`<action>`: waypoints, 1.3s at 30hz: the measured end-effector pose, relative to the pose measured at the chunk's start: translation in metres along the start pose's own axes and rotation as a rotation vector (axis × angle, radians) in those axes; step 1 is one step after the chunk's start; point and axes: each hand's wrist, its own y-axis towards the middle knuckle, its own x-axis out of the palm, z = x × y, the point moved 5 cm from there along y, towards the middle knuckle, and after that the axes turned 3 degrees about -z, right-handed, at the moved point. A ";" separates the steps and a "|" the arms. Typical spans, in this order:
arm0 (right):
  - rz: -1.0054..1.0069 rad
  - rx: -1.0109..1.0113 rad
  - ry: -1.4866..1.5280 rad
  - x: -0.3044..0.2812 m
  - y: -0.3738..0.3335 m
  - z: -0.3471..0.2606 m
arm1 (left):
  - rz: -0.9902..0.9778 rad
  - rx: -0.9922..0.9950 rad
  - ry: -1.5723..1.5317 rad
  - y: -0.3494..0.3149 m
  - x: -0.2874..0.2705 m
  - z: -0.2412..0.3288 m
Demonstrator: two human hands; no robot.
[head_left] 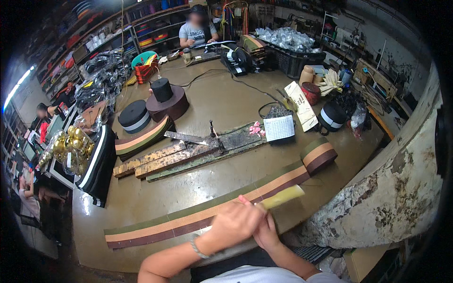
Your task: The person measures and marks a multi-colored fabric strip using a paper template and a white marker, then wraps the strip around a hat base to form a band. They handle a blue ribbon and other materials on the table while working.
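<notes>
Left hand and right hand clasp a flat pale-yellow piece near the front edge of the brown surface; apparently readying it; next may call for steadying the green-tan-maroon woven strip.

Webbing strip across the worktable, its roll at the right end
Behind it lie wooden boards, a paper sheet at their right; farther back, one spool atop another spool.
</notes>
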 end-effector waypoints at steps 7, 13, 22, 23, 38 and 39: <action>-0.071 -0.283 0.557 -0.046 0.026 -0.087 | -0.105 -0.480 -0.160 -0.018 0.051 -0.028; 0.028 -0.271 -0.302 -0.008 0.033 -0.104 | -0.425 -0.636 -0.080 -0.048 0.101 -0.048; -0.424 -0.743 -1.262 0.108 0.058 -0.089 | -0.212 -0.589 -0.799 -0.095 0.082 -0.077; -0.442 -0.803 -1.293 0.112 0.061 -0.080 | -0.220 -0.569 -0.819 -0.103 0.075 -0.085; -0.724 -0.492 -1.326 0.073 0.118 0.034 | -0.103 -1.029 -0.037 -0.255 -0.034 -0.142; -0.721 -0.491 -1.318 0.068 0.118 0.032 | -0.091 -1.039 -0.024 -0.256 -0.033 -0.143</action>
